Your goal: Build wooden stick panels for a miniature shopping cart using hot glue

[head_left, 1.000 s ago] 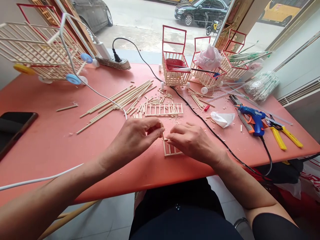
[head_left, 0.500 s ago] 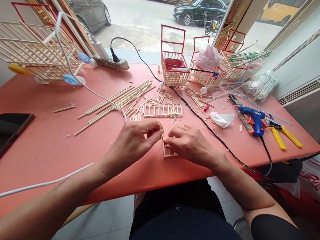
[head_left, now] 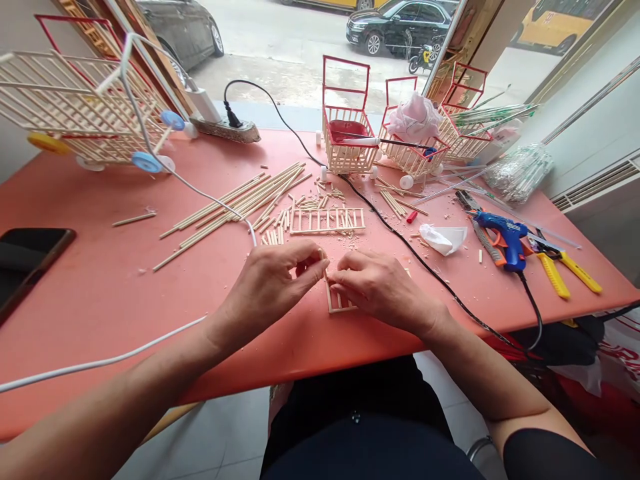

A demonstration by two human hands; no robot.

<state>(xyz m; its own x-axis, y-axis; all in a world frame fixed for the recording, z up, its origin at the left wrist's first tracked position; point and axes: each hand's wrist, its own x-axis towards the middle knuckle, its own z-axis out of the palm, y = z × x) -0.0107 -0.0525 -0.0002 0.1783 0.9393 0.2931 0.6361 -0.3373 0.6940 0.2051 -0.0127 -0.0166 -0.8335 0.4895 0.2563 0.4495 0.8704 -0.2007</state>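
Near the front edge of the table lies a small ladder-like frame of thin wooden sticks [head_left: 341, 311], partly covered by my fingers. My left hand [head_left: 280, 273] pinches the frame's upper left corner, where a stick end shows between thumb and forefinger. From the other side, my right hand [head_left: 377, 283] has its fingers bent and pressed together on the frame; what the fingertips hold is hidden. A second wooden ladder frame [head_left: 327, 221] lies flat just beyond my hands, with short cut sticks [head_left: 283, 223] around it.
Long wooden sticks [head_left: 235, 207] lie left of centre. Model carts [head_left: 350, 150] stand at the back, a larger cart [head_left: 85, 113] at far left. On the right are a blue glue gun [head_left: 507, 233] and yellow-handled pliers [head_left: 567, 273]. A black cord [head_left: 410, 247] crosses the table; a phone [head_left: 30, 267] lies left.
The view has shifted slightly. My right fingers have moved a little on the small frame; my left hand keeps its pinch on the corner.
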